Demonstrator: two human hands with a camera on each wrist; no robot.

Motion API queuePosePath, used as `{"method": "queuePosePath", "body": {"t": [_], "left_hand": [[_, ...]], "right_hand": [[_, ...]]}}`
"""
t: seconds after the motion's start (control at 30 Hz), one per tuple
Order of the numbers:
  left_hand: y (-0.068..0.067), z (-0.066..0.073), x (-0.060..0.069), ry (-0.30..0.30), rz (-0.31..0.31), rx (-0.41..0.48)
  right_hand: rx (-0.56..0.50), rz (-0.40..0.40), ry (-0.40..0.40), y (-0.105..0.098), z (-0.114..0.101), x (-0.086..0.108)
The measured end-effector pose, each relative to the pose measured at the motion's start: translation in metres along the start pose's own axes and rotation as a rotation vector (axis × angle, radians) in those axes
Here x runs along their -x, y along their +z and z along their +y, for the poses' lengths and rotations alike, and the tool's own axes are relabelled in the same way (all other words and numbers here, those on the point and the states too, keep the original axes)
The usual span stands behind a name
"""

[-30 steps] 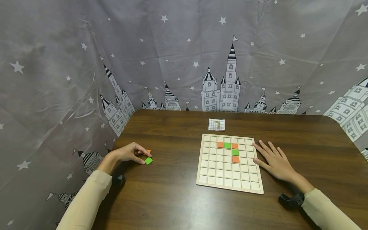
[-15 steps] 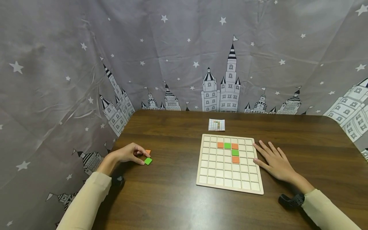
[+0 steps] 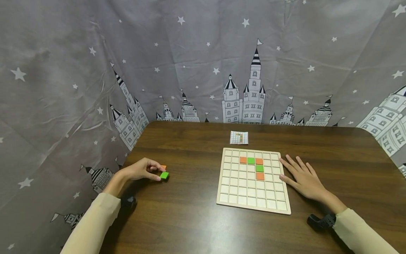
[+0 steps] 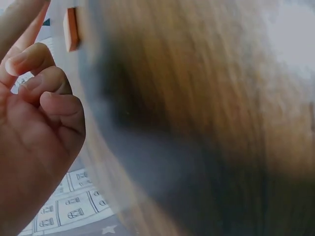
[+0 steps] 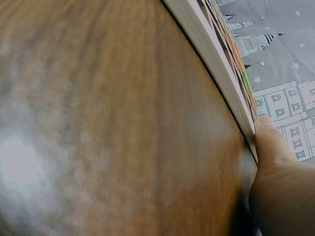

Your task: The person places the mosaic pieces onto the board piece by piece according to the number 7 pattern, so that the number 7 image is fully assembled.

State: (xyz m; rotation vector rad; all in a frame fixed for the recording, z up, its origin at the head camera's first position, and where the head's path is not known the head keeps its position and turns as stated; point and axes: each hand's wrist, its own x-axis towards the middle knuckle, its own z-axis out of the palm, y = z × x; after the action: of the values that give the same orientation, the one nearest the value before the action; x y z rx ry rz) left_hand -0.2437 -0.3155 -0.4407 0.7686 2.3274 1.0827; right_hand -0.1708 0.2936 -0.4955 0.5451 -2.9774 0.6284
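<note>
- Left grip [image 3: 141, 170]: narrow, pinching green square tile [image 3: 164, 175]; should be holding edges only.
- Right grip [image 3: 301, 180]: spread, empty, touching right edge of pale wooden gridded board [image 3: 242, 200].

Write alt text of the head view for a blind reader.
A person's left hand pinches a green tile near an orange tile on a brown table, while the right hand touches the right edge of a pale grid board. The board holds five tiles, three orange, two green. A pattern card lies beyond it, with a gray castle-print curtain behind.
</note>
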Motion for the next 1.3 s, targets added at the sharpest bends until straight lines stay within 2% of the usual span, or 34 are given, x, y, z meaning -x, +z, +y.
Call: {"method": "queuePosePath", "body": {"t": [0.17, 0.37, 0.57, 0.97, 1.13, 1.3], "left_hand": [[0.003, 0.007, -0.003, 0.026, 0.022, 0.007], [0.010, 0.020, -0.011, 0.019, 0.039, 0.004], [0.017, 0.037, -0.022, 0.007, 0.075, 0.063], [0.037, 0.065, -0.045, -0.007, 0.238, -0.003], [0.046, 0.076, -0.053, -0.023, 0.275, 0.020], [0.054, 0.084, -0.062, -0.030, 0.285, 0.032]], "right_hand": [[0.004, 0.000, 0.000, 0.000, 0.000, 0.000], [0.007, -0.013, 0.008, -0.001, 0.001, 0.000], [0.005, -0.009, 0.005, 0.000, 0.001, 0.000], [0.005, -0.021, 0.006, -0.001, 0.002, -0.001], [0.005, -0.024, 0.004, -0.001, 0.002, -0.001], [0.001, -0.007, -0.001, 0.002, 0.004, -0.001]]}}
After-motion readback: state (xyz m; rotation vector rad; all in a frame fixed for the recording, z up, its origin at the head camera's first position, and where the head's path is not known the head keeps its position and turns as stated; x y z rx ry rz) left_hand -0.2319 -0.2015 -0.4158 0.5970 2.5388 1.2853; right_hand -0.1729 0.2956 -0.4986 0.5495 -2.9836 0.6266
